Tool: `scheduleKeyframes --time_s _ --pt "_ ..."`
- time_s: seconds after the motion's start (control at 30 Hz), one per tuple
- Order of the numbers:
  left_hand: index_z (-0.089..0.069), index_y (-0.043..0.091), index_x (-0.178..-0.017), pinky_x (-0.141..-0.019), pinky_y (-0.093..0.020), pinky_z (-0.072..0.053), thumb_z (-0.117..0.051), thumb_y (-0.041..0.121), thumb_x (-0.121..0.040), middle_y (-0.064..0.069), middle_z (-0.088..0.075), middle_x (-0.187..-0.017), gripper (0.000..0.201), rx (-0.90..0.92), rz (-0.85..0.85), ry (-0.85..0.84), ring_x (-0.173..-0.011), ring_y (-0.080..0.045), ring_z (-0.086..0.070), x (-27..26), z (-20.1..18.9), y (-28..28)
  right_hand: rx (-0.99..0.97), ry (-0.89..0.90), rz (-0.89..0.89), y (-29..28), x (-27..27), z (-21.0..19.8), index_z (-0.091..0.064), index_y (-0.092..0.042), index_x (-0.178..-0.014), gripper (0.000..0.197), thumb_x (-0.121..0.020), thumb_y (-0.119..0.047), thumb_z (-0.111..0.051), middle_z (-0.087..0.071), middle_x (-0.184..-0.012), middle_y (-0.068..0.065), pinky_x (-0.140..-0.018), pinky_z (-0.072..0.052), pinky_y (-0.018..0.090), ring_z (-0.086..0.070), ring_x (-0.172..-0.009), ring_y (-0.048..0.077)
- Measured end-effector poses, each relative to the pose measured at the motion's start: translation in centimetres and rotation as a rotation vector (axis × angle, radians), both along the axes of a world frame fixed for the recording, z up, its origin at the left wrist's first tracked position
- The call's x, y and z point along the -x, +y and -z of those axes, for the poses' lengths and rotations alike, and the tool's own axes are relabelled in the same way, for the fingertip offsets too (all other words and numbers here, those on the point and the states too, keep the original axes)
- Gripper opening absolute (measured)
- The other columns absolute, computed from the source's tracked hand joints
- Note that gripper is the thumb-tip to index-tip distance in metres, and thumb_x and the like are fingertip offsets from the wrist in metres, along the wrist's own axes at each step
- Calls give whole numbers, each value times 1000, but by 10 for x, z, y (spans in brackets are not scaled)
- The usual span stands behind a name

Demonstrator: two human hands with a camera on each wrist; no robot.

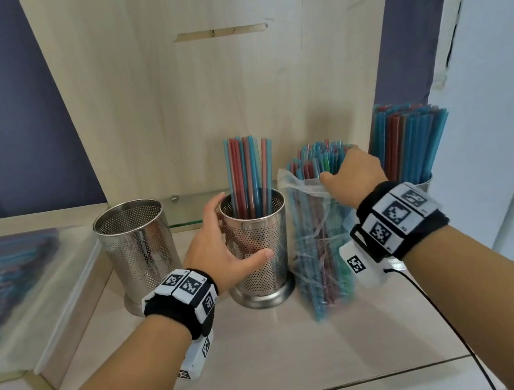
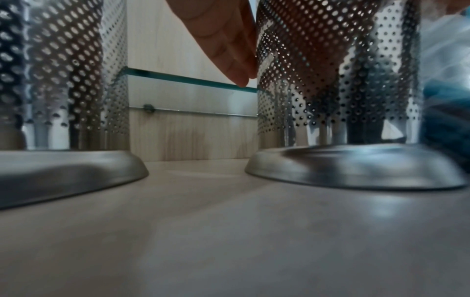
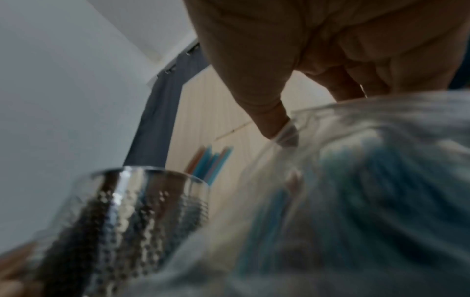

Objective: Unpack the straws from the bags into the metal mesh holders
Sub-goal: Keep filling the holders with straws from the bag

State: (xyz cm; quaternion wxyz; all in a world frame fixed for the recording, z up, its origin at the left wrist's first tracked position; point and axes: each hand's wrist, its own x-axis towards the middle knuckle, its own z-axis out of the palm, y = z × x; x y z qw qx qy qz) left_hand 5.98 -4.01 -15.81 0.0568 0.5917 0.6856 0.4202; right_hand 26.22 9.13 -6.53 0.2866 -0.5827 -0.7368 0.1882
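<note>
Three metal mesh holders stand on the wooden shelf. The left holder (image 1: 137, 249) (image 2: 63, 80) is empty. My left hand (image 1: 222, 238) holds the middle holder (image 1: 259, 249) (image 2: 330, 80) (image 3: 142, 211), thumb in front and fingers (image 2: 234, 50) round its far left side. Several red and blue straws (image 1: 249, 175) (image 3: 211, 162) stand in it. Beside it a clear bag of straws (image 1: 317, 236) (image 3: 368, 180) stands upright. My right hand (image 1: 346, 169) grips its top, thumb (image 3: 267, 120) on the bag's rim and fingers curled over the straw ends. The right holder (image 1: 411, 148) is packed with straws.
A raised ledge (image 1: 61, 295) on the left carries a blurred flat pack of straws (image 1: 0, 272). A wooden back panel (image 1: 232, 96) closes the rear, with a glass strip (image 2: 190, 80) low on it. A black cable (image 1: 446, 316) runs from my right wrist over the shelf's front.
</note>
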Motion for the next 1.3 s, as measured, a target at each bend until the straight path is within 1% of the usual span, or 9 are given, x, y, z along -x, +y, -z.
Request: scheduleKeyframes --time_s 0.1,0.23,0.3,0.47,0.53,0.67,0.83,1.03,1.3 --pt "-11 31 -149 -102 -41 -49 -76 70 -49 -2 -51 -141 126 9 -11 -2 -121 -17 -56 -1 -1 -1 85 -50 66 14 8 7 -45 -4 -107 48 -89 -39 -72 -50 -71 8 -30 -32 21 -45 -52 15" --pt "-10 30 -149 -103 -39 -47 -79 65 -52 -3 -50 -143 125 10 -17 0 -123 -19 -55 -1 -2 -2 118 -64 37 19 17 14 -11 6 -152 113 -80 -50 -77 -58 -129 22 -66 -49 27 -65 -102 29" --pt "-10 28 -150 -102 -35 -46 -83 59 -55 -2 -50 -142 123 4 -25 4 -122 -18 -55 -1 -2 -1 110 -13 57 23 22 18 -22 4 -149 106 -77 -47 -81 -59 -128 20 -75 -53 35 -64 -108 32" --pt "-11 29 -149 -101 -37 -48 -82 61 -54 1 -52 -140 123 -6 -31 9 -120 -16 -56 0 -1 0 88 109 53 25 25 20 -35 2 -139 84 -82 -42 -77 -60 -121 17 -68 -45 33 -62 -103 31" --pt "-11 29 -149 -101 -36 -48 -83 60 -55 1 -52 -140 123 -4 -29 9 -119 -16 -56 0 -1 -1 74 133 54 25 25 20 -40 3 -135 76 -84 -41 -76 -62 -108 15 -60 -43 31 -60 -88 27" --pt "-10 30 -149 -101 -37 -49 -82 61 -54 1 -52 -140 123 2 -25 7 -119 -15 -56 1 0 -1 45 158 78 29 23 18 -50 -3 -96 38 -87 -32 -72 -51 -75 6 -50 -38 27 -45 -58 15" --pt "-9 30 -149 -100 -35 -48 -84 58 -56 0 -52 -140 122 3 -26 11 -120 -16 -56 1 0 1 70 172 108 37 25 13 -42 -9 -66 41 -85 -28 -73 -44 -59 3 -42 -32 25 -41 -48 15" --pt "-10 32 -148 -102 -41 -48 -80 67 -52 0 -51 -141 123 4 -36 17 -121 -17 -55 3 1 1 93 189 56 47 23 7 -40 -11 -66 37 -89 -25 -66 -39 -58 3 -44 -29 27 -36 -48 18" --pt "-9 32 -148 -102 -38 -47 -83 61 -55 -1 -51 -141 122 17 -42 22 -122 -18 -54 2 1 1 33 384 -42 49 23 -15 -66 0 -96 20 -90 -19 -62 -63 -74 9 -43 -41 23 -54 -58 19"
